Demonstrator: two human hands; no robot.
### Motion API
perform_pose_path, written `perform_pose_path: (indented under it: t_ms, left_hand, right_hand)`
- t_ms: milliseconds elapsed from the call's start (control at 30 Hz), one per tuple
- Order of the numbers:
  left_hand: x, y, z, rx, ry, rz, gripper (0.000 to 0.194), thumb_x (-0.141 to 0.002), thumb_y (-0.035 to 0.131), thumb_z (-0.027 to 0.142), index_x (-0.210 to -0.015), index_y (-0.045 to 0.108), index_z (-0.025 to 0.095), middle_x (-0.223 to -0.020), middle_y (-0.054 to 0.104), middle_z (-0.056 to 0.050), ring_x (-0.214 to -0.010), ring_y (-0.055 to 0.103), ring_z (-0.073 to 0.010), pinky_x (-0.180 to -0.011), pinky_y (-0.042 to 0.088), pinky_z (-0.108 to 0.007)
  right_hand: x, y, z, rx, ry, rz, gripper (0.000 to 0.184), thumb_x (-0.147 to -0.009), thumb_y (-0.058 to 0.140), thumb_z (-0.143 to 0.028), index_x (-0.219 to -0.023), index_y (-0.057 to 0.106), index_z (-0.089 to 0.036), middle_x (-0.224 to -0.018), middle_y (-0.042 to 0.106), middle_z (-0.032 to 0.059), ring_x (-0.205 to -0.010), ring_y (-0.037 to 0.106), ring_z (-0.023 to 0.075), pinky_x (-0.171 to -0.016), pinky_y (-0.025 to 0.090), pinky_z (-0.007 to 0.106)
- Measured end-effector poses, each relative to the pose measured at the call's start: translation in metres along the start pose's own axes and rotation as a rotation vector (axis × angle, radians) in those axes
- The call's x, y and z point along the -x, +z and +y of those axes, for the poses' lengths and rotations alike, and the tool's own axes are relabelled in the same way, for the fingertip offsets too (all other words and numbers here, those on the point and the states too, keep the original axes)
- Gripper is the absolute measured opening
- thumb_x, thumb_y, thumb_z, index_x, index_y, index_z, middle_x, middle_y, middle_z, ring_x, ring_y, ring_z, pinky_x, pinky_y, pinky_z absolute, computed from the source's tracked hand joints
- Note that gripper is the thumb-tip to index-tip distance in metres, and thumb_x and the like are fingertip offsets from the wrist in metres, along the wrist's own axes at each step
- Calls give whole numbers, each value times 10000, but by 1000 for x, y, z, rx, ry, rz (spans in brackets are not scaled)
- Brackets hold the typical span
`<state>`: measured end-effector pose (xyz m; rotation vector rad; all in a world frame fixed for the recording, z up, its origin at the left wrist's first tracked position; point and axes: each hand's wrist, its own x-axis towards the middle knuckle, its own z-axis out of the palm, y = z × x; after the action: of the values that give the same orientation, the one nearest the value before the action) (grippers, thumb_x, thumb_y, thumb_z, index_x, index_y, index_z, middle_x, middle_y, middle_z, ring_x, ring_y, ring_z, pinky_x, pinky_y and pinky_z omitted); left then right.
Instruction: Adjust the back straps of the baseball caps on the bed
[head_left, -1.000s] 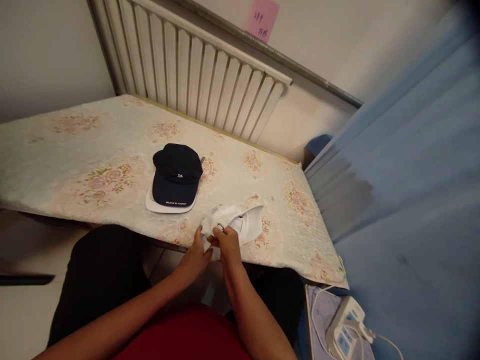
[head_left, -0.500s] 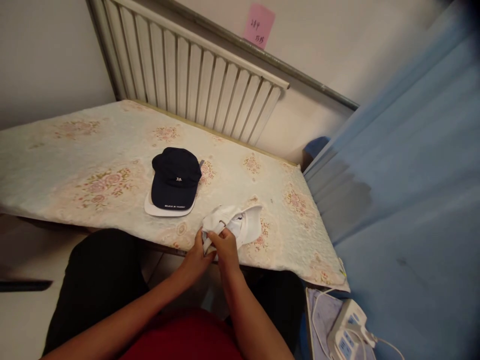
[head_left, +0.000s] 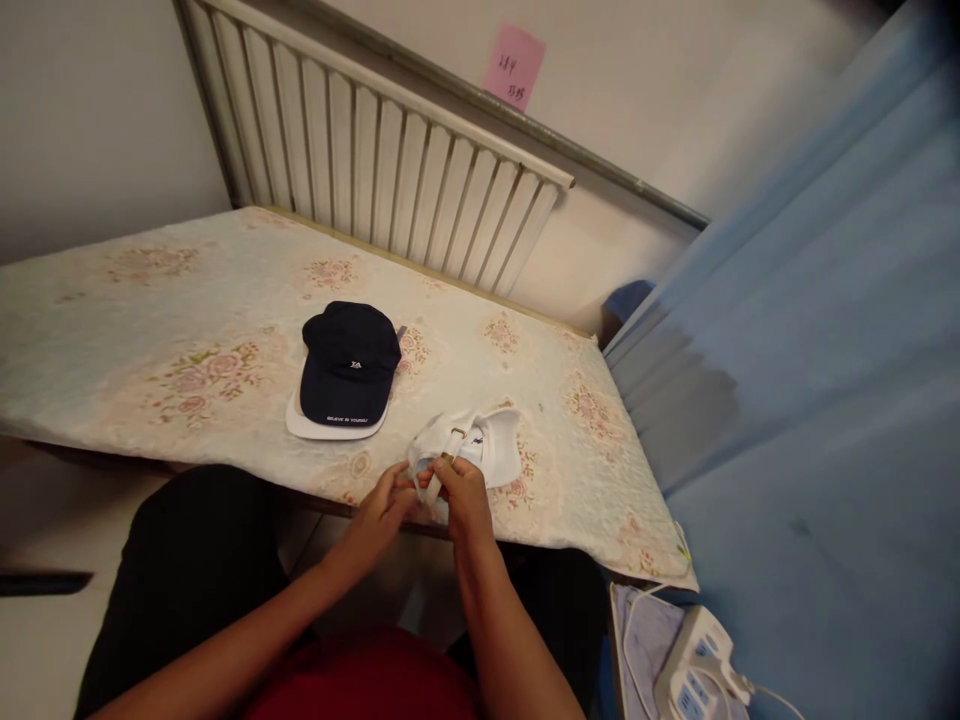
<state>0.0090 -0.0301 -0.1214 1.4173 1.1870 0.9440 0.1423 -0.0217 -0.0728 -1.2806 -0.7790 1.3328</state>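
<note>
Pinches the strap [head_left: 453, 444] of the white cap [head_left: 502, 450] between thumb and fingers of the right hand [head_left: 468, 496], in a closed grip. Holds the left hand [head_left: 375, 515] beside it, loosely curled, with the grip partly open (too blurred to confirm contact). Rests the white cap near the bed's [head_left: 469, 350] front edge, inside showing, probably for easy reach. Has the dark cap [head_left: 351, 345] over a white brim [head_left: 337, 432], perhaps nested to save room. Cannot make out the crown beneath, or the strap's finger-covered end.

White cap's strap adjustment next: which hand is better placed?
Right, probably. The right hand has its fingertips on the strap; the left hand is loosely open beside the white cap.
</note>
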Motion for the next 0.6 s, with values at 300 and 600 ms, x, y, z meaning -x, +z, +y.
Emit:
perform_pose_path:
  t_ms: [300,600]
  left_hand:
    - [-26,-2,27,-353,96,199,215,-801,512,429,-781,491,216,-646,528,33,-613,529,-166,-604,403,-285]
    - [-29,-2,30,-308,115,149,189,-809,442,334,-657,448,222,-570,484,47,-555,488,-150,-547,358,-262]
  right_hand:
    - [-1,3,0,264,-182,39,176,-709,612,-335,-686,608,-161,-585,574,-44,-565,500,107,-549,388,216]
    - [18,5,6,415,-286,7,168,-724,585,-226,-884,634,-206,-739,628,-29,-661,547,137,-621,407,231]
